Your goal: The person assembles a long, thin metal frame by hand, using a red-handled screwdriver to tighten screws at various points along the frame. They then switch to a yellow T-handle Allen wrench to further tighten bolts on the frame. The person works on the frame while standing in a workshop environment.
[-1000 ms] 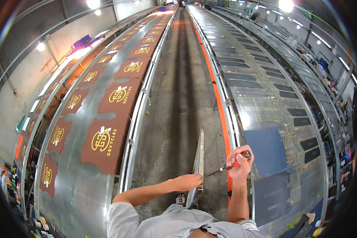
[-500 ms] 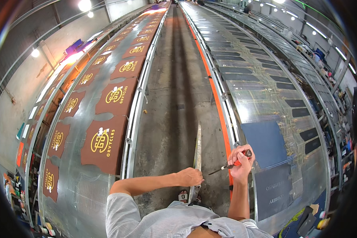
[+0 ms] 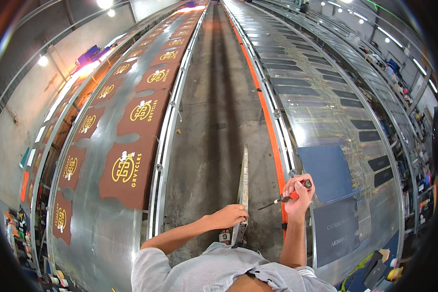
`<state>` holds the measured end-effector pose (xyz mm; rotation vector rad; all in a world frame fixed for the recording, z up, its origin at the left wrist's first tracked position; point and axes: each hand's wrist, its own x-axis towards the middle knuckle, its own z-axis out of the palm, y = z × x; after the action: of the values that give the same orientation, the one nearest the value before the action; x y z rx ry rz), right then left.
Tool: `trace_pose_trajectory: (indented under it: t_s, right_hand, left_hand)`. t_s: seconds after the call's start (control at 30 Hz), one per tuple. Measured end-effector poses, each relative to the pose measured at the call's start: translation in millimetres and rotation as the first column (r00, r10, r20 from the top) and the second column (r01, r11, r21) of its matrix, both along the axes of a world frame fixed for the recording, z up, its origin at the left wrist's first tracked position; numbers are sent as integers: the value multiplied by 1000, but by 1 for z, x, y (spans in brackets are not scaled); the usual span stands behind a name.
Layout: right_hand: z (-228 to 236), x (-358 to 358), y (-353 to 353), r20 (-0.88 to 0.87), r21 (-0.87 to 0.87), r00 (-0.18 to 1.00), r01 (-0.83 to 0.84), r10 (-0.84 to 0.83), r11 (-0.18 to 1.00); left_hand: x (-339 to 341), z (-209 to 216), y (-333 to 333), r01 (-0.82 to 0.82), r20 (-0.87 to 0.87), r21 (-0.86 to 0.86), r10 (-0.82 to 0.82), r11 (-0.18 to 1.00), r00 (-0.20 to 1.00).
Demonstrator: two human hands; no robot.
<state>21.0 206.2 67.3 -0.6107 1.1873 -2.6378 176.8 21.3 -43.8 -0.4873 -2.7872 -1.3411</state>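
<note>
work centres on a long, narrow, silver-grey metal frame, its pale edge worn, seen nearly edge-on, with its near end close to the person's grey shirt and its far end pointing away; whether it rests on the grey concrete floor cannot be told. the left hand reaches the frame from the left and grasps its edge, fingers bent against it. the right hand, right of the frame, is wrapped firmly about a red-and-black-handled screwdriver with a thin dark shank, whose tip points left toward the frame, near it but apart from it.

as for progress, the frame is in a grip and the tool is in the other hand, yet tip and frame do not meet, so any work with the tip seems undone or paused; what is finished on the frame cannot be read from this angle.

left of the frame, a long, shiny metal-topped table carries brown, shirt-shaped cloth panels already bearing yellow-and-white prints. right of the frame, a second long, glossy table, with a bright orange strip along its near side, carries dark blue and black flat panels. beside the frame's near end, a foot in a white-strapped sandal shows.
</note>
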Motion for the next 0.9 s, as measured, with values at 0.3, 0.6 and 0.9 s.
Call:
trace_pose_trajectory:
  t_s: [0.3, 0.6, 0.9]
  right_hand:
    - [-3, 0, 3, 11, 10, 1000, 13, -13, 1000]
    - [-3, -1, 6, 10, 10, 1000, -19, 19, 1000]
    - [-5, 2, 5, 16, 33, 999, -34, 34, 999]
  left_hand:
    - [-5, -25, 9, -51, -285, -324, -46, 945, 958]
    - [-15, -26, 15, -85, -252, -470, -41, 879, 967]
    - [-16, 18, 44, -221, 223, -570, 408, 791, 885]
